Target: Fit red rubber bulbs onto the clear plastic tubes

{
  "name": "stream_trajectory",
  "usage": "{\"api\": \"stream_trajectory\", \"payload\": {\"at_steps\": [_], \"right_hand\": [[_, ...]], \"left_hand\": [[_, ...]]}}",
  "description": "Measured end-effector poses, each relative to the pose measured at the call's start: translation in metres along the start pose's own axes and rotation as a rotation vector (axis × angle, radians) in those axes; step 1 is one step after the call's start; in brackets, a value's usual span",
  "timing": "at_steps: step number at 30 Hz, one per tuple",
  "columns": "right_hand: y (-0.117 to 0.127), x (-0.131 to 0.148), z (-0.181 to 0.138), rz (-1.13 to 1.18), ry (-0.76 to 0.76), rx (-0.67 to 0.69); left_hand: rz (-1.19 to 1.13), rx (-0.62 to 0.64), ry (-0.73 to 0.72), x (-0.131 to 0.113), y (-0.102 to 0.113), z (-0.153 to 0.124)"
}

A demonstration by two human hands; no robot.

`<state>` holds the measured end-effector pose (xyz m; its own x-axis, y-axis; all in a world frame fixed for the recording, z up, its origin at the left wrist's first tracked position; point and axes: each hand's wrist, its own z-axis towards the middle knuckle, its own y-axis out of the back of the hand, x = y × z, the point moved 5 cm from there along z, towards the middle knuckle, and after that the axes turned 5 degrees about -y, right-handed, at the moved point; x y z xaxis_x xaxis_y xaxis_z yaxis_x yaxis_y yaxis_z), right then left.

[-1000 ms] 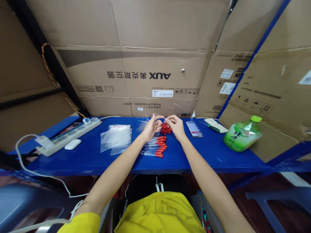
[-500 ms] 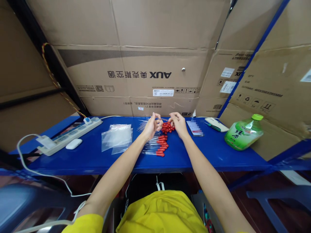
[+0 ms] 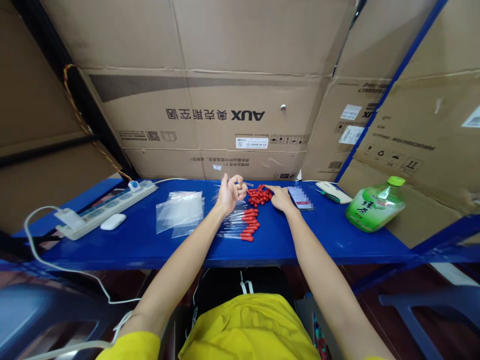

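Observation:
My left hand (image 3: 229, 192) is raised a little over the blue table (image 3: 150, 240) with its fingers curled round a thin clear glass tube whose tip sticks out to the right. My right hand (image 3: 279, 198) rests low on the table, its fingers reaching into a loose heap of small red rubber bulbs (image 3: 258, 195). Just below the hands lies a row of clear droppers with red bulbs (image 3: 243, 225), side by side. A few bare glass tubes (image 3: 221, 192) lie behind my left hand.
Clear plastic bags (image 3: 180, 212) lie to the left, then a white mouse (image 3: 112, 221) and a power strip (image 3: 105, 210). To the right are a phone (image 3: 300, 197), a white device (image 3: 333, 192) and a green bottle (image 3: 375, 205) on its side. Cardboard boxes (image 3: 210, 115) wall the back.
My right hand has dropped from beside the left hand down to the table and into the red bulbs. My left hand has stayed up and closed tighter on the tube.

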<state>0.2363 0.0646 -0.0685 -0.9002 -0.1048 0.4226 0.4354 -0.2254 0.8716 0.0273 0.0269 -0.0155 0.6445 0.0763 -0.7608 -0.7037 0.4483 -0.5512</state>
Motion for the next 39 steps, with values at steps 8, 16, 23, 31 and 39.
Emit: {"api": "stream_trajectory", "payload": {"at_steps": [8, 16, 23, 31, 39], "right_hand": [[-0.001, -0.006, 0.003, 0.078, 0.015, -0.107], [0.028, 0.014, -0.002, 0.276, 0.109, -0.37], [0.03, 0.069, -0.025, 0.545, 0.42, -0.259], [0.028, 0.085, -0.037, 0.632, 0.425, -0.217], [0.029, 0.09, -0.04, 0.683, 0.386, -0.188]], "left_hand": [[-0.004, 0.017, 0.015, -0.002, -0.003, -0.001], [-0.099, -0.068, 0.0, -0.006, 0.001, -0.003], [-0.146, -0.07, 0.012, -0.012, -0.001, -0.005], [-0.205, -0.146, -0.015, -0.012, 0.002, -0.003], [-0.153, -0.106, -0.024, -0.01, -0.001, -0.004]]}}
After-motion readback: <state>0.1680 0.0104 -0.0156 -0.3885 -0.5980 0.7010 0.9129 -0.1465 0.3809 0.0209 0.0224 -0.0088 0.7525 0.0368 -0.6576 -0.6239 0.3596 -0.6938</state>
